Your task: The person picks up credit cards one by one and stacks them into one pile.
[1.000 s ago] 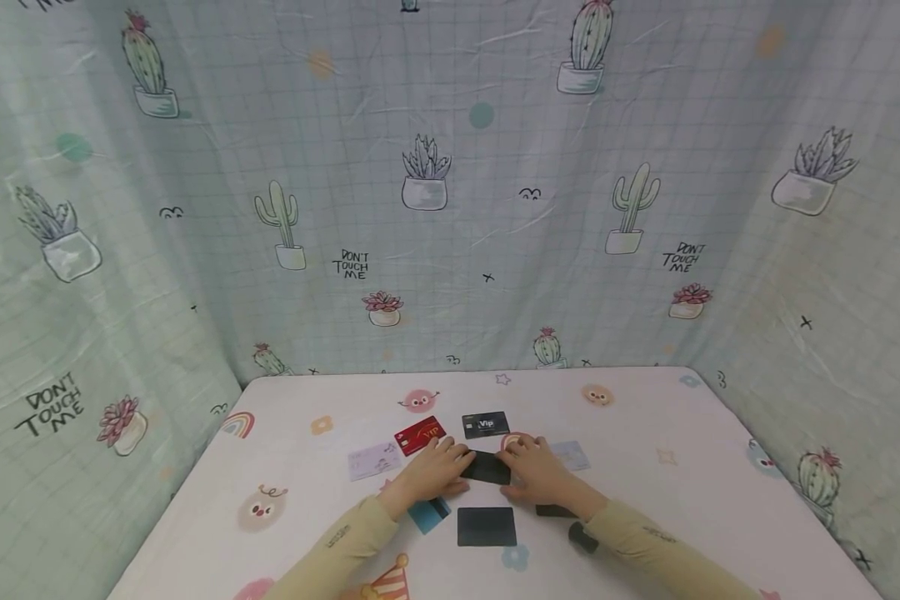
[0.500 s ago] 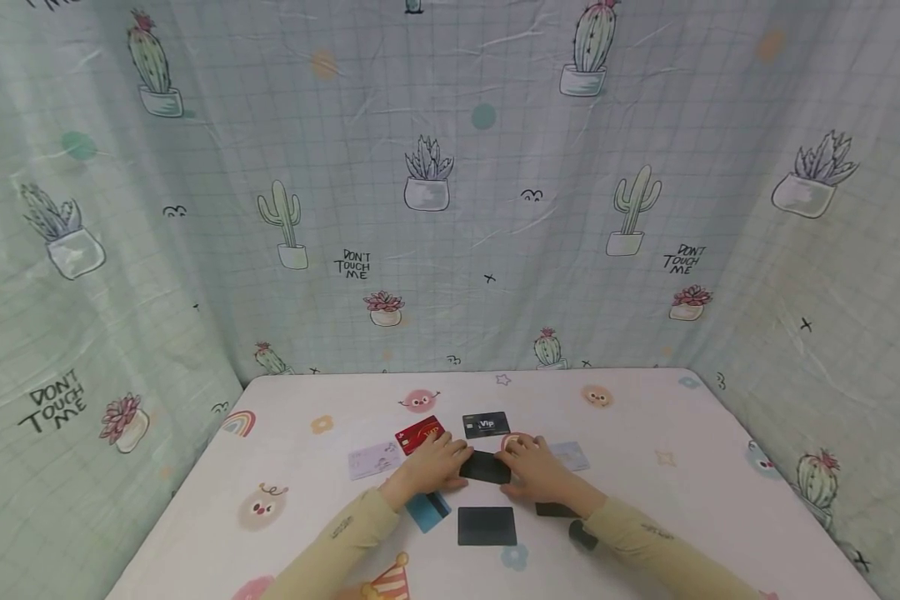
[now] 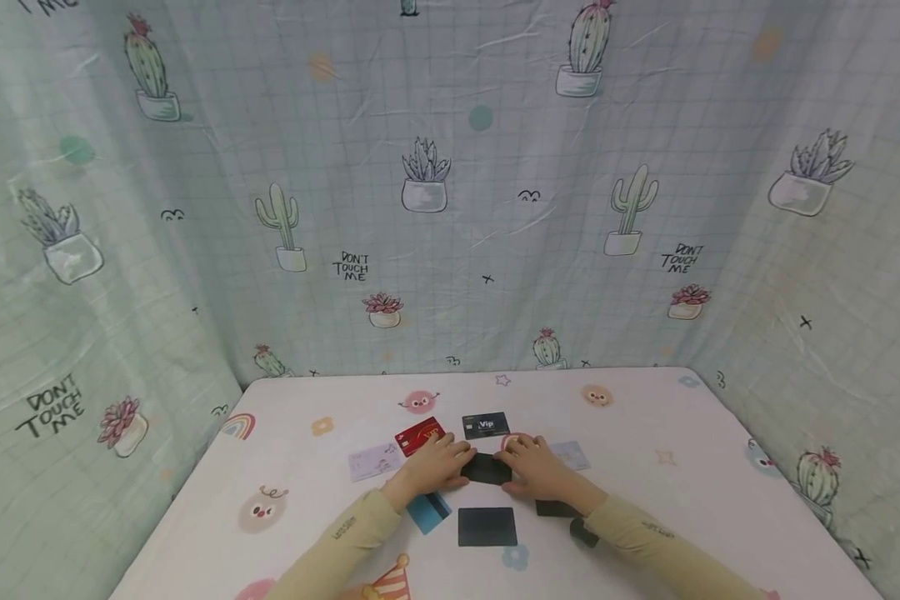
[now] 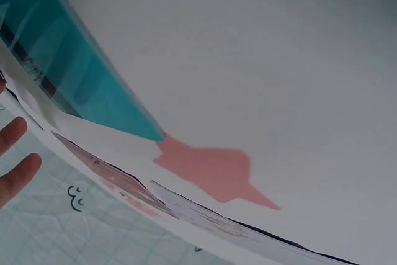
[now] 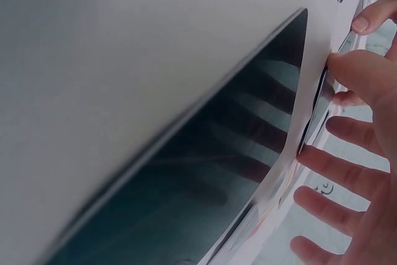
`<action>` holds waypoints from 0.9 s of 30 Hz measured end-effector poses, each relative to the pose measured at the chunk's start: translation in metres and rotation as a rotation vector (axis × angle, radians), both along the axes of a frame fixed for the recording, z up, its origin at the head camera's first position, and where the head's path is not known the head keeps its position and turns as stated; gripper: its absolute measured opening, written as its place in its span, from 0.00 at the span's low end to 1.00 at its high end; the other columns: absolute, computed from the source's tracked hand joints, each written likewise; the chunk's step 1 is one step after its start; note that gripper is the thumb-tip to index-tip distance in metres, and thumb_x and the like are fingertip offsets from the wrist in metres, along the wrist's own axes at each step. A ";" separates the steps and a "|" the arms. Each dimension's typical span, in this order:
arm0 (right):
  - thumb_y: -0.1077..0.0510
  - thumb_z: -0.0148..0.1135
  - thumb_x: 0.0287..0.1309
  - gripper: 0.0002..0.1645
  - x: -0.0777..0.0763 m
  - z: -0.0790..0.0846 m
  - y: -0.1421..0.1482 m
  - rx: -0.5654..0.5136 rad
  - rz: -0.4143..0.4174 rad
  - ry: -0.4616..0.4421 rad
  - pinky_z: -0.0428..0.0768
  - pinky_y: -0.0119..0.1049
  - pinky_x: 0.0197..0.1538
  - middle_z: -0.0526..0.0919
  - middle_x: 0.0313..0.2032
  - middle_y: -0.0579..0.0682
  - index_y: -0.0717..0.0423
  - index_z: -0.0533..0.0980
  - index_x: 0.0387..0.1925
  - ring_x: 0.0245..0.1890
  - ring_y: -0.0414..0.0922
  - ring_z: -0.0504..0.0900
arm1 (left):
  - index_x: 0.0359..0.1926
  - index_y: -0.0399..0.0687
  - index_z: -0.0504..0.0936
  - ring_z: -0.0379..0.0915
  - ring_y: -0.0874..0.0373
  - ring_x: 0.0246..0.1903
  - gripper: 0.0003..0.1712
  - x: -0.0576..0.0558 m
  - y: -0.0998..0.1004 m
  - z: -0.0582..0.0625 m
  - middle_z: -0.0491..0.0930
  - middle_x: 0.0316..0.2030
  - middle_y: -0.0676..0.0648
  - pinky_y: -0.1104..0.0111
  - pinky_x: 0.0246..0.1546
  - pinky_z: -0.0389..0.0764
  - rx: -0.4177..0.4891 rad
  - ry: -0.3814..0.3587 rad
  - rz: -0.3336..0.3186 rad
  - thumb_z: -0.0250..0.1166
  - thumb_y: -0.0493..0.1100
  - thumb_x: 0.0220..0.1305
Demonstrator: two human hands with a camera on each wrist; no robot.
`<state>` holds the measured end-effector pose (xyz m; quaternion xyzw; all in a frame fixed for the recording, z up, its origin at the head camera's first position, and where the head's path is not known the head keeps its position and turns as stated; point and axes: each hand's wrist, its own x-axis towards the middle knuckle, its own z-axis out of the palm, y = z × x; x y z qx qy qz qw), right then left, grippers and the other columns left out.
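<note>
A black card (image 3: 487, 468) lies between my two hands near the middle of the table. My left hand (image 3: 433, 463) holds its left end, with the thumb on the near side and fingers on the far side. At the other end my right hand (image 3: 536, 469) grips it between thumb and forefinger; the right wrist view shows both at the edge of the black card (image 5: 321, 96). Whether the card is raised off the table is hard to tell. A blue card (image 3: 427, 512) lies partly hidden under my left wrist. Another dark card (image 3: 487, 527) lies nearer.
Behind the hands lie a red VIP card (image 3: 417, 435) and a black Vip card (image 3: 485, 425). A pale purple card (image 3: 374, 462) is at left, a pale blue card (image 3: 571, 455) at right. One dark card (image 3: 554, 509) is partly under the right forearm. A patterned curtain (image 3: 450, 308) stands behind.
Both hands stay on the black card with hardly any movement. The left fingers have shifted very slightly; the other cards lie as before.
</note>
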<state>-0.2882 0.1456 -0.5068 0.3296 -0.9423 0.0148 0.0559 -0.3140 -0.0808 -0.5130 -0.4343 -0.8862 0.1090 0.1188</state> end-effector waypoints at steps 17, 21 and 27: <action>0.41 0.59 0.49 0.28 -0.003 -0.003 0.003 0.033 0.027 0.001 0.66 0.53 0.49 0.74 0.47 0.48 0.48 0.71 0.51 0.51 0.51 0.68 | 0.58 0.59 0.69 0.69 0.58 0.47 0.28 0.003 0.001 0.001 0.75 0.50 0.55 0.64 0.50 0.72 -0.024 0.027 -0.020 0.52 0.62 0.58; 0.40 0.59 0.49 0.28 -0.002 -0.001 0.003 0.053 0.043 0.025 0.67 0.51 0.49 0.74 0.47 0.48 0.47 0.71 0.51 0.51 0.50 0.68 | 0.58 0.59 0.68 0.69 0.58 0.47 0.28 0.003 0.002 0.001 0.75 0.49 0.56 0.65 0.50 0.71 -0.032 0.040 -0.025 0.52 0.62 0.58; 0.40 0.58 0.50 0.27 -0.003 0.000 0.003 0.096 0.066 0.049 0.68 0.51 0.49 0.74 0.47 0.48 0.46 0.71 0.51 0.51 0.50 0.68 | 0.58 0.60 0.68 0.69 0.59 0.47 0.28 0.003 0.001 0.003 0.75 0.49 0.56 0.67 0.50 0.71 -0.029 0.026 -0.036 0.52 0.62 0.58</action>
